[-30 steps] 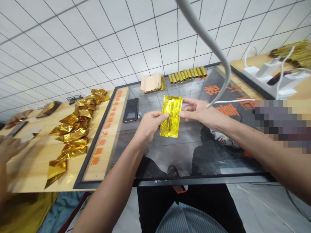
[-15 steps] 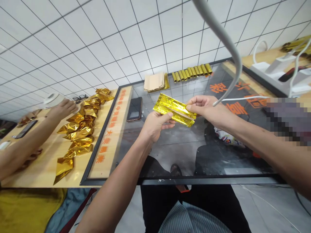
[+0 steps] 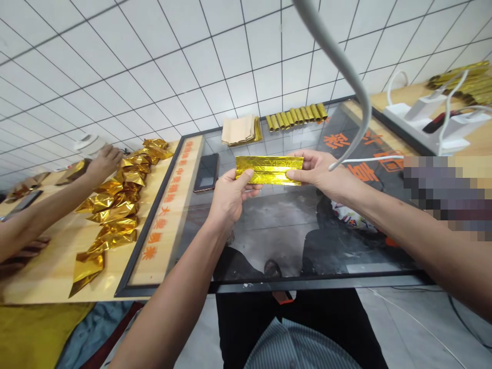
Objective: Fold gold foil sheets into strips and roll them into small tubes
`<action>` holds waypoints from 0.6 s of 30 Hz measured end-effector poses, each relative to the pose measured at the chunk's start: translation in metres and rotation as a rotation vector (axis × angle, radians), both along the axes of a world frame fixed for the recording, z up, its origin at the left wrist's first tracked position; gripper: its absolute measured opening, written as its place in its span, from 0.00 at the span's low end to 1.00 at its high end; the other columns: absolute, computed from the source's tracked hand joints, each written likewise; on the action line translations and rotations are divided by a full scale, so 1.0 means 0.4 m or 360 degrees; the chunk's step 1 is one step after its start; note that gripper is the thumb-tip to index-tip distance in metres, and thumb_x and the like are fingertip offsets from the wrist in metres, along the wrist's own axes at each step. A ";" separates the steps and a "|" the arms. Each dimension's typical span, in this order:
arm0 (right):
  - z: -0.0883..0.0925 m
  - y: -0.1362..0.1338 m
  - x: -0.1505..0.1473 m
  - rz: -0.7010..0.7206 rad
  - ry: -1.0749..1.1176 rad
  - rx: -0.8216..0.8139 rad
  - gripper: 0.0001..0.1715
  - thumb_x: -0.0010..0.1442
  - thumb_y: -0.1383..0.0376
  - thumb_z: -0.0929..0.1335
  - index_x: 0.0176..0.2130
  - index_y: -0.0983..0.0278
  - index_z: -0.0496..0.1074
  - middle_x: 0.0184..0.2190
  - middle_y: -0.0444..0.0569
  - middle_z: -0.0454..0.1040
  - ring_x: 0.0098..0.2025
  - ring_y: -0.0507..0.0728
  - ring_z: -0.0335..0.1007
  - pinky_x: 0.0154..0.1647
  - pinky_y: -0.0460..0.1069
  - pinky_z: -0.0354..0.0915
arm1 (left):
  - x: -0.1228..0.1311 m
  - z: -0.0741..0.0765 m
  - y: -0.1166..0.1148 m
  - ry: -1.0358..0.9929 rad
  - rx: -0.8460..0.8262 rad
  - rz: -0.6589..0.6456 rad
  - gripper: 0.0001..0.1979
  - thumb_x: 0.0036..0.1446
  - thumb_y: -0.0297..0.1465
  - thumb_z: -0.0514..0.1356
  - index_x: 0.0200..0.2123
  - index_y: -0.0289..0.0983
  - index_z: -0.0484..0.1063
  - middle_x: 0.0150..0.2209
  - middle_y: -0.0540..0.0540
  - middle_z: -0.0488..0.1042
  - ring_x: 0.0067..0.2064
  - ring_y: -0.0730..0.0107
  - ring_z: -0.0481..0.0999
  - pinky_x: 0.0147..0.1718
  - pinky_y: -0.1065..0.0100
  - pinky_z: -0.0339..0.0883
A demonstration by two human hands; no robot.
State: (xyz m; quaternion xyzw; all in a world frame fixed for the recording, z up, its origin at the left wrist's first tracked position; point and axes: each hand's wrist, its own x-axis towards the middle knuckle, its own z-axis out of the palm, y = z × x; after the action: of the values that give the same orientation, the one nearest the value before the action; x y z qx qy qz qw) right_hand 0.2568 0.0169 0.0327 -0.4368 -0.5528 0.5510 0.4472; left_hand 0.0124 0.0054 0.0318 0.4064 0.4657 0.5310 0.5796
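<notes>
I hold a folded strip of gold foil paper [image 3: 269,169] level above the glass-topped table [image 3: 269,241]. My left hand [image 3: 229,193] pinches its left end between thumb and fingers. My right hand [image 3: 317,171] pinches its right end. The strip lies horizontal between both hands, clear of the glass.
A black phone [image 3: 207,172] lies on the glass to the left. A stack of tan paper [image 3: 239,130] and a row of gold rolls [image 3: 295,115] sit at the back edge. A line of folded gold foil pieces [image 3: 115,205] covers the wooden table, where another person's hand [image 3: 103,163] reaches. A grey cable [image 3: 338,66] hangs overhead.
The gold foil went from upright to tilted to level between my hands. The other person's arm reached across the wooden table toward the foil pieces.
</notes>
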 end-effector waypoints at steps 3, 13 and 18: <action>0.004 0.000 0.002 -0.0017 0.0021 0.0019 0.28 0.46 0.52 0.87 0.42 0.55 0.80 0.39 0.48 0.84 0.42 0.63 0.80 0.43 0.59 0.77 | -0.002 -0.002 0.001 -0.0001 0.0010 -0.0017 0.28 0.43 0.47 0.83 0.39 0.37 0.79 0.35 0.47 0.84 0.30 0.70 0.84 0.29 0.72 0.79; -0.002 0.016 0.015 -0.0119 0.0037 0.0128 0.27 0.48 0.48 0.86 0.40 0.56 0.79 0.36 0.46 0.83 0.36 0.57 0.78 0.35 0.53 0.75 | -0.004 0.004 -0.002 -0.0011 0.0010 -0.0015 0.28 0.44 0.51 0.81 0.36 0.35 0.80 0.36 0.45 0.85 0.30 0.70 0.85 0.28 0.72 0.79; -0.004 0.023 0.022 -0.0168 0.0030 0.0170 0.25 0.50 0.48 0.85 0.38 0.56 0.79 0.33 0.45 0.82 0.36 0.57 0.78 0.37 0.54 0.76 | -0.004 0.007 -0.003 0.0041 -0.0007 -0.0060 0.29 0.45 0.53 0.80 0.37 0.34 0.81 0.35 0.44 0.85 0.29 0.70 0.84 0.29 0.72 0.79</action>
State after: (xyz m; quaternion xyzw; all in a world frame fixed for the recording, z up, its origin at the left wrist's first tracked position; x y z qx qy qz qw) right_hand 0.2657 0.0259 0.0310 -0.4356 -0.5534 0.5004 0.5036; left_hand 0.0107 0.0043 0.0345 0.4207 0.4665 0.5137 0.5844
